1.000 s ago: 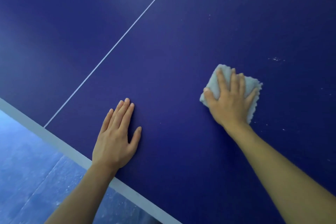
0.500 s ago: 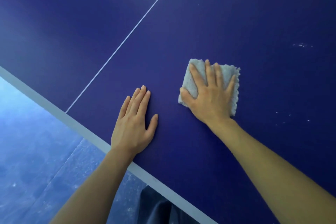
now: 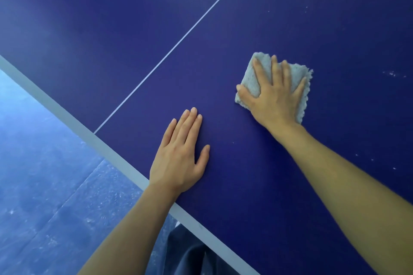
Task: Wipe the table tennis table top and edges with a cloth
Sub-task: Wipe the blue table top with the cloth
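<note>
Right hand [image 3: 276, 98] presses flat, fingers spread, on the folded grey fluffy cloth [image 3: 252, 78] right of centre for full contact with the dark blue table tennis table top [image 3: 111, 18], while the left hand [image 3: 180, 154] lies open at lower centre, seemingly as a brace.

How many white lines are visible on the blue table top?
2. A thin centre line runs diagonally across the table top; a wide edge line follows the near border. Others may lie outside the view.

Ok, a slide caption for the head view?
Right hand presses cloth on blue table; left hand rests flat.
</note>
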